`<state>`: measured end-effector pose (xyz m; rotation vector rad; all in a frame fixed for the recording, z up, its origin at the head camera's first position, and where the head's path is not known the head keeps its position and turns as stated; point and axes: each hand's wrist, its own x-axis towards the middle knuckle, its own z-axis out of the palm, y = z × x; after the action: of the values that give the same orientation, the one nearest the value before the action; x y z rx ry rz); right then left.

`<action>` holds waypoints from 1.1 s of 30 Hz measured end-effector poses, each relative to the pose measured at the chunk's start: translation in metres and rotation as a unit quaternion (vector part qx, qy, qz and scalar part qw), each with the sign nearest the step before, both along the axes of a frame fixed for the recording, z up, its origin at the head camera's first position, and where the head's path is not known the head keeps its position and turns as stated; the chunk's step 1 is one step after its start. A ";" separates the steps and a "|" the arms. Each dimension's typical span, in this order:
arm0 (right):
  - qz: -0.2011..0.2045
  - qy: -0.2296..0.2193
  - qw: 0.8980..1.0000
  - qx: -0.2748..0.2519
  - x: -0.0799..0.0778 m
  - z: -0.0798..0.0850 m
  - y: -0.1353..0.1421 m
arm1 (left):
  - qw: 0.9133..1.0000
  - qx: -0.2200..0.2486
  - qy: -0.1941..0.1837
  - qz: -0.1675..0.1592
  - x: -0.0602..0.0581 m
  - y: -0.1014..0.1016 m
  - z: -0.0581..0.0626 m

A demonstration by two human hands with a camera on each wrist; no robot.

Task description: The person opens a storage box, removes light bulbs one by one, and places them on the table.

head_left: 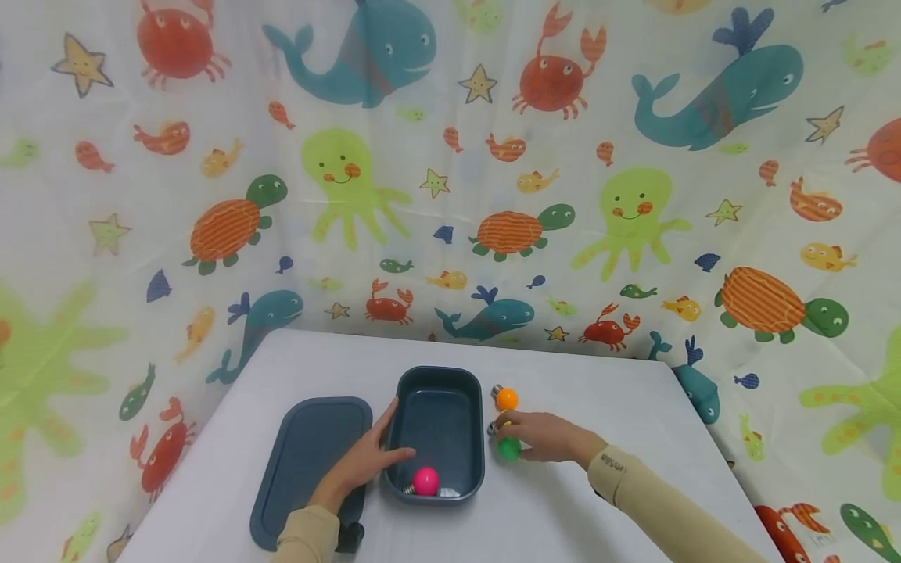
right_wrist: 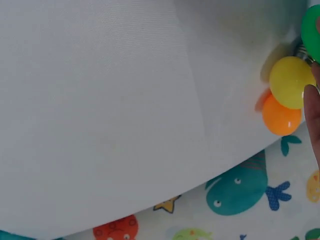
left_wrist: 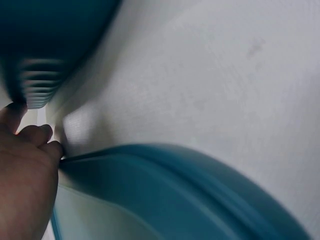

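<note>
Green bulb (head_left: 509, 450) on the table (head_left: 619, 407), right of the box (head_left: 436, 426), at the fingertips of the right hand (head_left: 545, 435), the nearer one. Cannot tell its long axis, nor whether clamped by those fingers. Yellow bulb (right_wrist: 291, 82) and orange bulb (head_left: 507, 399) beyond. Left hand (head_left: 362, 461) against the box's left side, thumb and fingers apart; pink bulb (head_left: 425, 481) inside.

White table (head_left: 591, 391) before a pale curtain (head_left: 394, 141) with cartoon whales (head_left: 383, 51), red crabs (head_left: 552, 82), turtles (head_left: 510, 233) and green octopuses (head_left: 633, 195)
</note>
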<state>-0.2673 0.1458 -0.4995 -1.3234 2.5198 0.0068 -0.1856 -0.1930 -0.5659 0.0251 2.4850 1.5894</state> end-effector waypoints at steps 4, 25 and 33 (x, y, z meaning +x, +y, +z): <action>0.035 0.027 0.999 0.017 0.005 -0.001 0.000 | 1.000 -0.002 -0.002 0.004 0.005 0.004 0.000; 0.097 0.090 0.991 0.024 0.009 -0.014 0.015 | 1.000 -0.005 0.005 0.010 0.023 0.018 0.000; 0.077 0.075 0.994 0.026 0.008 -0.012 0.013 | 1.000 -0.007 0.004 0.011 0.022 0.017 0.001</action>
<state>-0.2589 0.1592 -0.5112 -1.5453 2.5112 0.2097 -0.1638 -0.1762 -0.5651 0.0032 2.5105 1.5842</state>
